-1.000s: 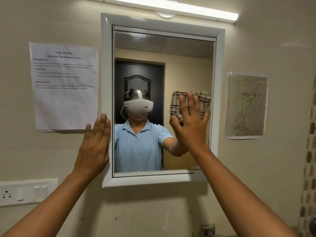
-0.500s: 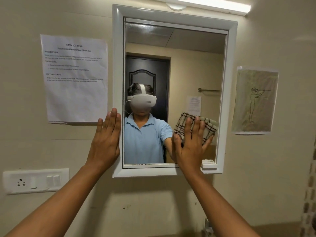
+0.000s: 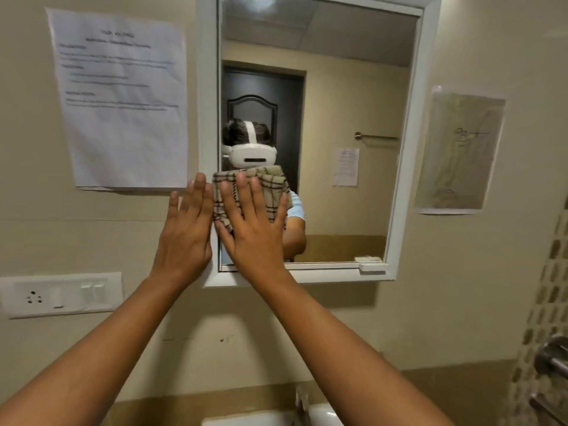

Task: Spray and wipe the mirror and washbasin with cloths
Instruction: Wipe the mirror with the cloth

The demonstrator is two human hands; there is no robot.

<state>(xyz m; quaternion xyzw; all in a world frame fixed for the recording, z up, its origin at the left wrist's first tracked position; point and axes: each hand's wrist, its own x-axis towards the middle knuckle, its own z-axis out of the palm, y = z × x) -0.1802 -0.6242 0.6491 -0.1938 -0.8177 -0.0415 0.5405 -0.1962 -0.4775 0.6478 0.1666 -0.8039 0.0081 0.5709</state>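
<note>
The right hand (image 3: 252, 229) has carried the checked cloth (image 3: 250, 192) across the mirror (image 3: 338, 118). One second ago it pressed the cloth high against the right edge of the glass, half a second ago it was low in the bottom right corner, and now it is near the bottom left corner, just inside the left side of the white frame (image 3: 402, 179). So the lower strip of the glass has had one full pass from right to left. I judge that the wiping of the mirror is well on its way, while the washbasin (image 3: 246, 421), of which only a white rim shows at the bottom edge of the view, is not yet touched.

The right hand lies flat, fingers spread and pointing up, the palm pressing the cloth to the glass. The cloth is bunched under the fingers and sticks out above and to the left of them. The arm reaches forward and upward, nearly straight.

The left hand (image 3: 184, 229) has stayed in its place on the left side of the frame, flat, fingers straight and close together, holding nothing; it seems to steady the body. The two hands are now just beside each other, almost touching. No spray bottle is in view.
</note>
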